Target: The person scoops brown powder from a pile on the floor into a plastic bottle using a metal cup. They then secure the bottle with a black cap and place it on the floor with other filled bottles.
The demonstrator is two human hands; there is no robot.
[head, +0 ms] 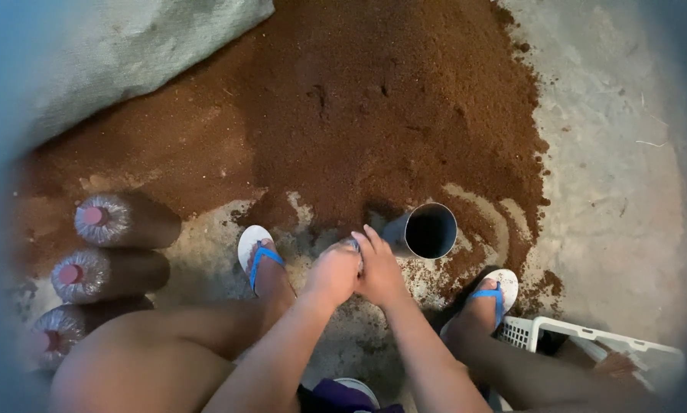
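- Left hand [334, 269] and right hand [378, 268]: we press them together, fingers clamped on a small item we cannot identify.
- Pipe [424, 231]: grey, smooth cylinder beside right hand, on crumbly brown soil [374, 99].
- Bags [102, 222]: three soil-packed rolls, left.

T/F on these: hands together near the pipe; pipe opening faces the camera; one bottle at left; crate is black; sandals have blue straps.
1. Both hands meet beside the pipe. True: left hand and right hand touch, next to it.
2. The pipe's opening faces the camera. True.
3. One bottle lies at left. False: three bottles lie there, caps pink.
4. The crate is black. False: it is white.
5. The sandals have blue straps. True.
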